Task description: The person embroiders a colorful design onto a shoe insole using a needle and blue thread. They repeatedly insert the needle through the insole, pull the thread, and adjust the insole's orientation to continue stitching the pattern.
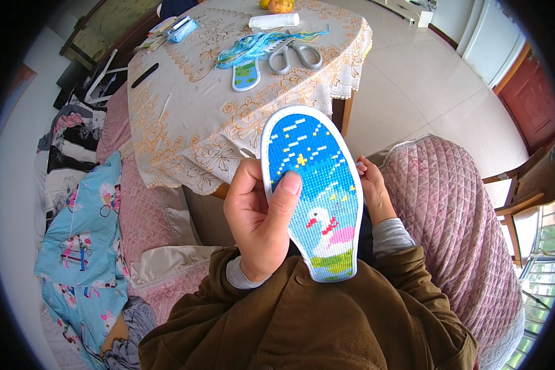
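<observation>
My left hand [263, 215] grips a cross-stitched shoe insole [323, 185] by its left edge, thumb on the front. The insole is upright, with a white border, a blue field, white and yellow stitches and a white swan above green. My right hand [371, 180] is just past its right edge, partly behind it, with fingertips pinched together; a short bit of light blue thread shows at them. Whether it holds a needle cannot be seen. On the table beyond lie blue embroidery threads [249, 47], grey-handled scissors [280, 61] and a second insole [246, 76], partly under the threads.
A round table with a patterned cloth [189, 115] stands in front, bearing a black pen-like object [144, 76], a white roll [274, 21], a blue packet [183, 30] and fruit [281, 5]. Pink quilted covers [448, 208] lie at both sides; a wooden chair [522, 199] stands at right.
</observation>
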The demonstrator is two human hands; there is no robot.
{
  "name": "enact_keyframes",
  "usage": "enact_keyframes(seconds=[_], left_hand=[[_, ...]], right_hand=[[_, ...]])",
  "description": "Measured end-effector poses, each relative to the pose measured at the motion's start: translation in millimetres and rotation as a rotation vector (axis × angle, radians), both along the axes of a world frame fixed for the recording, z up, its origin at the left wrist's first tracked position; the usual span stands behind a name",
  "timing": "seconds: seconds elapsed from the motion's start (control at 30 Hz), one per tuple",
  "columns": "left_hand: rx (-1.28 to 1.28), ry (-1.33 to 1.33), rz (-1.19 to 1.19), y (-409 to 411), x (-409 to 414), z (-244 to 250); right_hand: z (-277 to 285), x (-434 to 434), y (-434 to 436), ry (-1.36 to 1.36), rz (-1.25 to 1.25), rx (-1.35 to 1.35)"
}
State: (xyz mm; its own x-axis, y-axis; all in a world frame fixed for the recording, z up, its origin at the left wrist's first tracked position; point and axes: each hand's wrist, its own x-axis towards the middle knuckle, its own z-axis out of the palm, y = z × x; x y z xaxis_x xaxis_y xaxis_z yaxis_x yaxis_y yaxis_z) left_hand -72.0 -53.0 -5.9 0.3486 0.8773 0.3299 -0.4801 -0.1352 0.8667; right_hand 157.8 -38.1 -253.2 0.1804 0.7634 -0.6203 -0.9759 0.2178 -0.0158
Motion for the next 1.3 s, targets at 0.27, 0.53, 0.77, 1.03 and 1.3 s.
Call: enact_keyframes(seconds=[0.27, 0.53, 0.77, 1.03, 1.3], left_hand=[[0.003, -0.005, 0.000, -2.5, 1.4, 2.8], [0.032, 0.025, 0.000, -7.0, 0.4, 4.8], [0.076, 0.012, -0.003, -10.6, 1.4, 8.0], [0.046, 0.009, -0.025, -14.3, 1.9, 9.0], [0.053, 0.017, -0.021, -15.6, 2.4, 8.8]], right_hand=[[-2.0, -0.3, 0.3, 0.011, 0.010, 0.024], [-4.0, -0.1, 1.5, 0.043, 0.002, 0.032], [5.5, -6.1, 1.2, -0.002, -0.006, 0.031], [9.2, -7.1, -2.3, -0.145, 0.079, 0.020], [2.8, -5.8, -1.3, 0.040, 0.021, 0.075]])
